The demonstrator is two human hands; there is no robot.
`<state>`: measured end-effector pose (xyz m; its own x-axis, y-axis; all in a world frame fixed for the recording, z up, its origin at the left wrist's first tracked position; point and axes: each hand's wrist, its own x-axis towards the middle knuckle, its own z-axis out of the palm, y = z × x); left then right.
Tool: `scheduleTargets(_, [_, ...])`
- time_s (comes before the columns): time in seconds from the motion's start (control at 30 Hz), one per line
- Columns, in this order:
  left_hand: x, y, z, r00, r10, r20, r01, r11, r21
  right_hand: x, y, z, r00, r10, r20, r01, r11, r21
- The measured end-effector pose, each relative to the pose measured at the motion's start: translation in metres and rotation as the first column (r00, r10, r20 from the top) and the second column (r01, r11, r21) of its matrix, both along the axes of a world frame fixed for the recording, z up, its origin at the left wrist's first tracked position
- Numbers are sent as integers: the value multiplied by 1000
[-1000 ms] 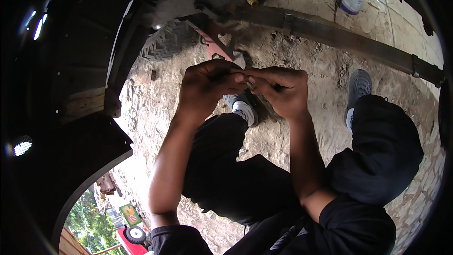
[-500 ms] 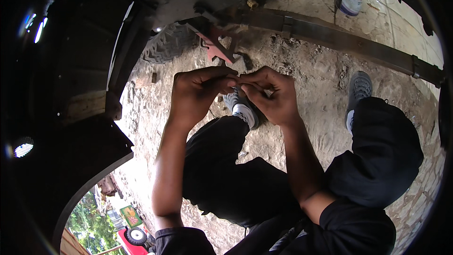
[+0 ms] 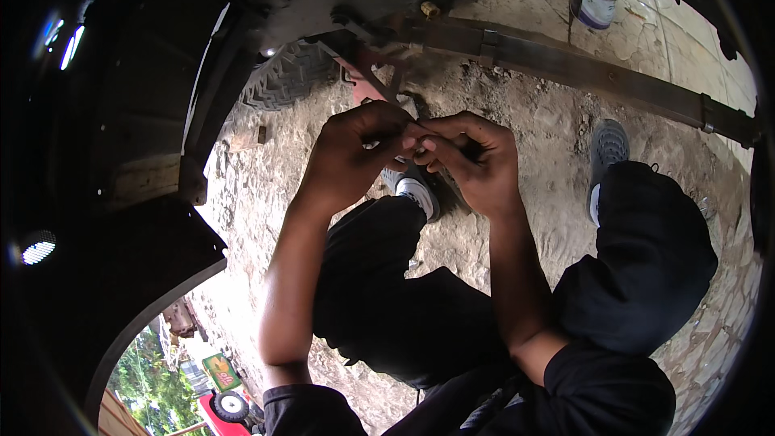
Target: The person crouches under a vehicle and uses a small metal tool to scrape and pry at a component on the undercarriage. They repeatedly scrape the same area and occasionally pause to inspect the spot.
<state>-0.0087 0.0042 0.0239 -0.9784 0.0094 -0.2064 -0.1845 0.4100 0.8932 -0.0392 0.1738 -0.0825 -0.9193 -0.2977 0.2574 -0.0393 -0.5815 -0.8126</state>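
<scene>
Our left hand (image 3: 355, 149) and right hand (image 3: 484, 163) meet, fingertips pressed together, apparently for fine control; any small piece between them is hidden from us. Just beyond the fingers is a red metal stand (image 3: 365, 85); farther, rightward, an open paint can (image 3: 596, 11).

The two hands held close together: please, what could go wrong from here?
The left hand and right hand meet at their tips; any small piece between them is too hidden to identify. If there is one, it might slip and get lost on the rough dirt ground. It could also land on the left shoe, seen just past the hands.
</scene>
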Motion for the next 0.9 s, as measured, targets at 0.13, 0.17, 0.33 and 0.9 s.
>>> scheduleTargets(0.13, [0,2,7,994,62,88,-79,975,208,0,-2,-1,990,-93,-109,90,995,-31])
scheduleTargets(0.17, [0,5,9,995,61,74,-75,979,191,1,-4,0,990,-101,-101,94,993,-72])
scheduleTargets(0.33, [4,17,16,996,85,-38,-83,994,70,8,-8,1,993,-116,21,118,982,-148])
scheduleTargets(0.9, [16,17,19,959,269,-90,-236,933,272,-1,-16,7,811,-372,-450,422,907,11])
